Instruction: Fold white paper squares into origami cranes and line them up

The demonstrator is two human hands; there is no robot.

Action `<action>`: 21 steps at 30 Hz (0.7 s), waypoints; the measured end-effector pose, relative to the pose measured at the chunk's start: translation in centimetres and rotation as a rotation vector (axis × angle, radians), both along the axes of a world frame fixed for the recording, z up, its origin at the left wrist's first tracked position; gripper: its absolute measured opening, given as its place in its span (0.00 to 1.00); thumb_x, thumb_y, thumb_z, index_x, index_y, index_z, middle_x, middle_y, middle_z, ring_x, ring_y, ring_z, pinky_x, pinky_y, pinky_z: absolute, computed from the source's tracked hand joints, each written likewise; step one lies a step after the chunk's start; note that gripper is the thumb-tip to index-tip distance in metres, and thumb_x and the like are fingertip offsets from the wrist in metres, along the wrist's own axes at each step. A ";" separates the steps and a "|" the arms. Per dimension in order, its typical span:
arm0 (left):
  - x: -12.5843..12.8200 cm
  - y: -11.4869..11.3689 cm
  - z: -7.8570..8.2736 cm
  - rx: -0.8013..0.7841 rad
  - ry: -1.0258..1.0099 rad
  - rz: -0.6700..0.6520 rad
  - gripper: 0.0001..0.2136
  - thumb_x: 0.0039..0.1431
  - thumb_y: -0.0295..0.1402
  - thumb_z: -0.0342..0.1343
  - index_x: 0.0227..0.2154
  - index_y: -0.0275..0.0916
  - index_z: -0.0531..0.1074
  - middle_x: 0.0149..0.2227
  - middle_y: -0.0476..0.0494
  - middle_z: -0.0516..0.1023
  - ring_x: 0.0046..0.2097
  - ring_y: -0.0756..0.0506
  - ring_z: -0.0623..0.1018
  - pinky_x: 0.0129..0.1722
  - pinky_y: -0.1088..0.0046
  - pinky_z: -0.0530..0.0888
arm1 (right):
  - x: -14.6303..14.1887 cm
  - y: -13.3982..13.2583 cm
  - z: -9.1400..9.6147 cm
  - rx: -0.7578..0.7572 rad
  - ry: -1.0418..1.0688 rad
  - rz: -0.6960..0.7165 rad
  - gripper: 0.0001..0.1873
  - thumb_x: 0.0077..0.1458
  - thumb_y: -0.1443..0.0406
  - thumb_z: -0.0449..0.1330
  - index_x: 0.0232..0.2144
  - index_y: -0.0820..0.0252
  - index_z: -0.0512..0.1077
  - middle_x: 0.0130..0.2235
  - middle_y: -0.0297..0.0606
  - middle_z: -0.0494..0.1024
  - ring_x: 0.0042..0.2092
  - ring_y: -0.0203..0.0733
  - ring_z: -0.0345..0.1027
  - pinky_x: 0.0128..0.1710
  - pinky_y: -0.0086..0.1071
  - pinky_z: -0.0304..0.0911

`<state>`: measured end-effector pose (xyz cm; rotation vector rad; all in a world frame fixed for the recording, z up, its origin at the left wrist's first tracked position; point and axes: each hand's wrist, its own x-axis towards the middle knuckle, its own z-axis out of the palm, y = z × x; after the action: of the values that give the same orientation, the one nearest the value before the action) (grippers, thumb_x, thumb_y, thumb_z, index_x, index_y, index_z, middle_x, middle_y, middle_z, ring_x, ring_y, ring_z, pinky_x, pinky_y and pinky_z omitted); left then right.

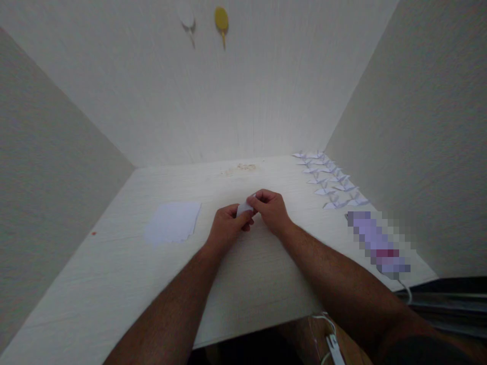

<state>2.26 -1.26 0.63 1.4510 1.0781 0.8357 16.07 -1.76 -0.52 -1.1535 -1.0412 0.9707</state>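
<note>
A small piece of folded white paper point(244, 208) is held up between both hands, over the middle of the table. My left hand point(228, 223) pinches its lower left side, the thumb lying across the front. From the right, my right hand point(271, 208) grips the upper corner between thumb and fingertips. The fingers cover much of the paper, so its exact folds cannot be made out. A stack of white paper sheets point(173, 221) lies to the left of my left hand.
Several folded white paper cranes point(326, 180) stand in rows at the back right. A blurred-out device point(376, 243) with a white cable point(407, 291) lies near the right edge. Walls enclose the white table point(114, 284). Two hooks, one yellow point(221, 19), are on the back wall.
</note>
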 end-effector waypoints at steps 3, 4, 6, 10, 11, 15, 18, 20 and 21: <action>-0.1 0.1 -0.2 -0.019 -0.014 -0.012 0.09 0.51 0.37 0.61 0.25 0.34 0.76 0.21 0.49 0.75 0.22 0.52 0.70 0.25 0.76 0.66 | 0.2 -0.1 0.1 -0.009 0.011 0.006 0.14 0.46 0.57 0.66 0.19 0.59 0.70 0.18 0.30 0.71 0.22 0.32 0.63 0.24 0.28 0.60; -0.1 0.1 -0.3 -0.027 -0.020 -0.017 0.09 0.51 0.36 0.61 0.26 0.34 0.76 0.21 0.49 0.75 0.22 0.52 0.71 0.25 0.76 0.66 | 0.2 -0.1 0.1 -0.009 0.015 0.007 0.14 0.46 0.57 0.65 0.18 0.59 0.70 0.18 0.30 0.70 0.22 0.32 0.62 0.24 0.28 0.60; -0.1 0.1 -0.3 -0.032 -0.026 -0.019 0.09 0.51 0.36 0.61 0.28 0.34 0.77 0.22 0.48 0.76 0.23 0.52 0.72 0.26 0.75 0.68 | 0.2 -0.2 0.3 -0.002 0.020 0.004 0.15 0.47 0.57 0.65 0.18 0.59 0.71 0.18 0.30 0.70 0.22 0.32 0.62 0.24 0.29 0.59; 0.0 0.1 -0.2 -0.001 -0.023 0.003 0.10 0.51 0.38 0.62 0.29 0.34 0.78 0.23 0.46 0.77 0.24 0.51 0.74 0.28 0.74 0.69 | 0.1 -0.3 0.5 0.015 0.030 -0.016 0.14 0.47 0.57 0.65 0.18 0.60 0.71 0.18 0.30 0.70 0.22 0.32 0.61 0.23 0.29 0.58; 0.0 0.1 -0.2 0.001 -0.022 0.007 0.11 0.51 0.38 0.63 0.28 0.34 0.78 0.23 0.46 0.77 0.24 0.50 0.74 0.27 0.74 0.69 | 0.1 -0.3 0.5 0.018 0.026 -0.016 0.14 0.47 0.57 0.65 0.18 0.59 0.71 0.18 0.30 0.70 0.22 0.32 0.61 0.23 0.28 0.58; -0.1 0.2 -0.3 -0.045 -0.051 -0.011 0.11 0.50 0.38 0.63 0.29 0.34 0.78 0.23 0.46 0.78 0.22 0.51 0.72 0.25 0.75 0.68 | 0.0 -0.3 0.5 0.031 0.006 -0.023 0.14 0.47 0.58 0.65 0.18 0.59 0.70 0.18 0.29 0.69 0.22 0.32 0.60 0.23 0.28 0.58; -0.2 0.4 -0.5 -0.087 -0.086 -0.036 0.10 0.50 0.37 0.64 0.30 0.34 0.78 0.22 0.47 0.77 0.20 0.52 0.71 0.23 0.76 0.67 | 0.0 -0.5 0.4 0.027 0.014 -0.034 0.14 0.47 0.58 0.64 0.18 0.59 0.69 0.17 0.28 0.68 0.21 0.31 0.60 0.23 0.28 0.58; -0.2 0.4 -0.6 -0.097 -0.094 -0.040 0.10 0.50 0.37 0.64 0.29 0.34 0.78 0.21 0.47 0.77 0.20 0.52 0.71 0.22 0.76 0.66 | 0.0 -0.5 0.3 0.028 0.009 -0.031 0.14 0.47 0.58 0.64 0.18 0.59 0.69 0.17 0.28 0.69 0.21 0.32 0.61 0.23 0.28 0.58; -0.2 0.4 -0.6 -0.094 -0.089 -0.033 0.10 0.49 0.37 0.64 0.29 0.34 0.78 0.22 0.47 0.77 0.20 0.52 0.72 0.22 0.76 0.67 | 0.0 -0.5 0.3 0.032 0.001 -0.027 0.13 0.47 0.59 0.64 0.18 0.59 0.70 0.18 0.28 0.69 0.21 0.32 0.61 0.22 0.28 0.58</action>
<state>2.05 -0.89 0.05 1.3375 1.0103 0.8080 16.02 -2.25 -0.19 -1.1381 -1.0342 0.9305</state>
